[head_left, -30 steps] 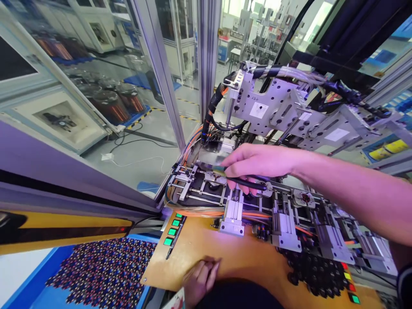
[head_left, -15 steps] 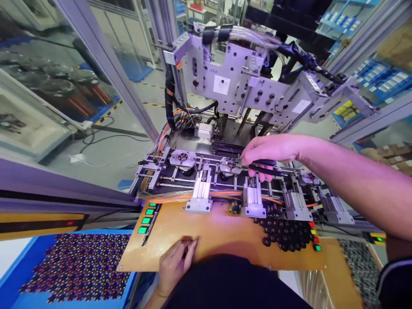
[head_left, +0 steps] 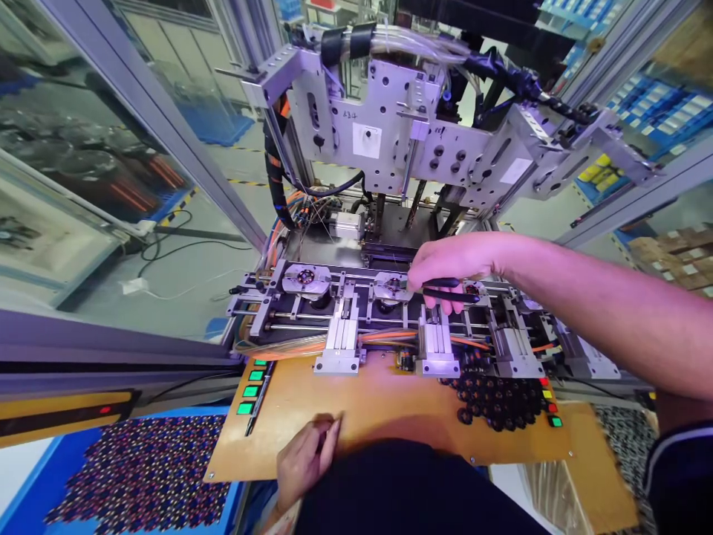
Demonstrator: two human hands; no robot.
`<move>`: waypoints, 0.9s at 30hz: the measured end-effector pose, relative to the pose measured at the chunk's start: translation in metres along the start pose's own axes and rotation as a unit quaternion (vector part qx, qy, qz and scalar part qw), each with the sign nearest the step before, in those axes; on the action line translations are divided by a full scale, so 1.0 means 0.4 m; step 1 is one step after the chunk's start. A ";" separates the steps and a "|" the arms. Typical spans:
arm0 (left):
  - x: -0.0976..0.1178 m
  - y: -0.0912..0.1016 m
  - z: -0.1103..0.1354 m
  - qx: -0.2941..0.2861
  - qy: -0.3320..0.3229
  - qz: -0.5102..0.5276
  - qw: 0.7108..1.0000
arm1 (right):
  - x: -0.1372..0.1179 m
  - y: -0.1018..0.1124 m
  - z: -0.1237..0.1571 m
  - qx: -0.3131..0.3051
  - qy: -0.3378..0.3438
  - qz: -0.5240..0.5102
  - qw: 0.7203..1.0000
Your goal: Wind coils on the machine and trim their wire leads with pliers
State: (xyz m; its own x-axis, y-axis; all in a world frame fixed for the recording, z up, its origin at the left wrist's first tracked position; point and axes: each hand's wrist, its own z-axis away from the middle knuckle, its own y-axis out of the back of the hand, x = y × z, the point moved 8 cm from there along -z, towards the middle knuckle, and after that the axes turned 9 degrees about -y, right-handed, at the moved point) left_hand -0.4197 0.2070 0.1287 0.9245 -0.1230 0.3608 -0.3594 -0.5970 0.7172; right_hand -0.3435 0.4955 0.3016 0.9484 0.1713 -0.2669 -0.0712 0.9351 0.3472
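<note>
My right hand (head_left: 454, 264) reaches over the machine's fixture row, fingers closed round a black-handled tool (head_left: 451, 290). The tool's tip rests at the second round fixture (head_left: 391, 286), which holds a small wound part. To its left a first round fixture (head_left: 306, 279) carries another such part. My left hand (head_left: 306, 457) rests at the near edge of the orange-brown board (head_left: 368, 416), fingers curled together; what they hold, if anything, is hidden.
A silver machine head (head_left: 390, 141) with hoses hangs over the fixtures. A heap of small black parts (head_left: 495, 401) lies on the board's right. Green buttons (head_left: 248, 390) sit at its left, coloured buttons (head_left: 549, 405) at its right. A blue tray (head_left: 134, 475) of small parts lies lower left.
The view has swung right, bringing the whole fixture row into view. My right hand now works at the second fixture; over the last half second both hands barely moved.
</note>
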 end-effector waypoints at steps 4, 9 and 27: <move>-0.004 0.000 0.003 0.002 0.005 -0.001 1.000 | 0.000 0.004 -0.013 -0.007 -0.004 -0.008 1.000; -0.004 0.000 0.002 0.001 0.003 0.008 1.000 | -0.004 -0.002 -0.021 0.002 0.035 -0.013 0.999; 0.003 -0.002 0.004 -0.007 -0.035 -0.032 0.999 | 0.302 0.115 0.120 0.011 -0.033 0.017 0.999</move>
State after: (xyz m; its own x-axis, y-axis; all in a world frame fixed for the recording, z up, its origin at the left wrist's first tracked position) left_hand -0.4180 0.2061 0.1279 0.9522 -0.1401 0.2714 -0.3001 -0.5949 0.7457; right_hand -0.2175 0.5441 0.3285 0.9641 0.1811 -0.1943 -0.0974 0.9217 0.3754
